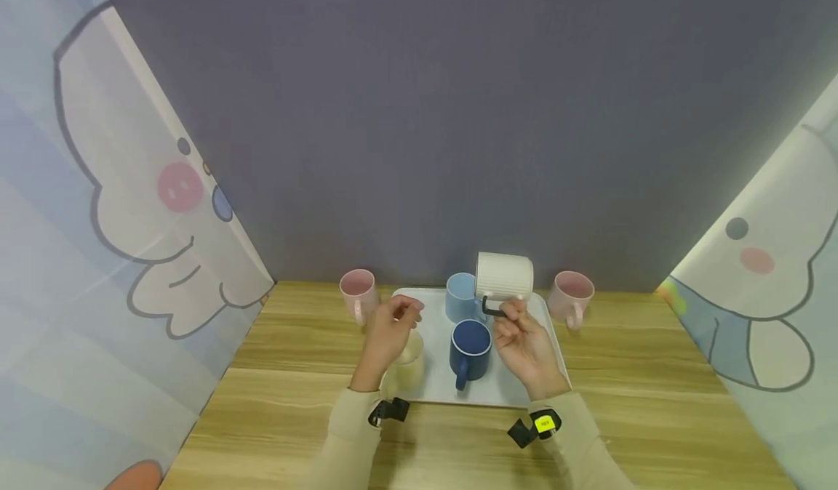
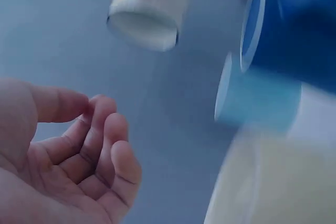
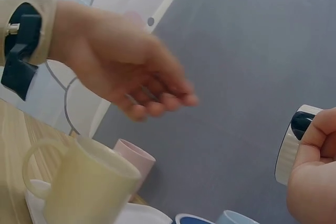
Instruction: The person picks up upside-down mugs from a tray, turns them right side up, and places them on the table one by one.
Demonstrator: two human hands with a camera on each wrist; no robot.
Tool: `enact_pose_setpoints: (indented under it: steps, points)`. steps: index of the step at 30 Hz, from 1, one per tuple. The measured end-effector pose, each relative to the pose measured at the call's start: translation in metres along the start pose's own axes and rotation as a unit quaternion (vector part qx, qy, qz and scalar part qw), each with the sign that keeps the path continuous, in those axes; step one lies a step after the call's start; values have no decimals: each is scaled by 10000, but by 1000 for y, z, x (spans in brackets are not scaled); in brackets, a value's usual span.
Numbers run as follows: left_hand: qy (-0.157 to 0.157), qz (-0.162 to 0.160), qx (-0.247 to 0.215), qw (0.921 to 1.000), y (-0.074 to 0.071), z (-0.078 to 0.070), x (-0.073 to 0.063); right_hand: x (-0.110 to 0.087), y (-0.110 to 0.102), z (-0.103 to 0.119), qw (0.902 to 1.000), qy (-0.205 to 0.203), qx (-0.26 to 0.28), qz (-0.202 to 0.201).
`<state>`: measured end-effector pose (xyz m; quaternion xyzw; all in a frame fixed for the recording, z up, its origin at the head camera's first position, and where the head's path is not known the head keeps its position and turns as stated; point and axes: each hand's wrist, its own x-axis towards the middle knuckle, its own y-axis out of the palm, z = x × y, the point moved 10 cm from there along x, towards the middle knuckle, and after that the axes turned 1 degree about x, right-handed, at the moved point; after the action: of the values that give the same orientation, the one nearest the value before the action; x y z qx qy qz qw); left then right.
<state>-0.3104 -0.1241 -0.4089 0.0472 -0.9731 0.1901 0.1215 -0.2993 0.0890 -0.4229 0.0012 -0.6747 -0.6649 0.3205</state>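
My right hand [image 1: 527, 344] grips a white ribbed mug [image 1: 504, 275] by its dark handle [image 1: 492, 308]. The mug is tipped on its side in the air above the back right of the white tray [image 1: 432, 323]. My left hand [image 1: 389, 334] is raised over the tray's left side, its fingers loosely curled with nothing in them. Just below it stands a cream mug [image 3: 92, 182], partly hidden in the head view. A dark blue mug [image 1: 470, 352] and a light blue mug [image 1: 460, 302] stand on the tray between the hands.
One pink mug [image 1: 358, 292] stands on the wooden table [image 1: 294, 381] left of the tray, another pink mug [image 1: 571, 297] to its right. A dark grey wall [image 1: 406, 148] rises behind the table, with cartoon-printed panels at both sides.
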Motion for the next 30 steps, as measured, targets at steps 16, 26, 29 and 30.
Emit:
enact_pose_setpoints:
  steps: [16, 26, 29, 30]
  points:
    - [-1256, 1352, -2801, 9421, 98, -4, -15, 0, 1, -24, 9945, 192, -1023, -120]
    - [-1931, 1932, -4749, 8366, 116, 3, -24, -2, 2, -30, 9893, 458, -1385, -48]
    - [-1878, 2034, -4883, 8276, 117, -2, -26, -2, 4, -29, 9879, 540, -1457, -15]
    - [-1856, 2067, -4889, 8269, 118, -3, -26, -2, 4, -27, 9870, 544, -1513, -11]
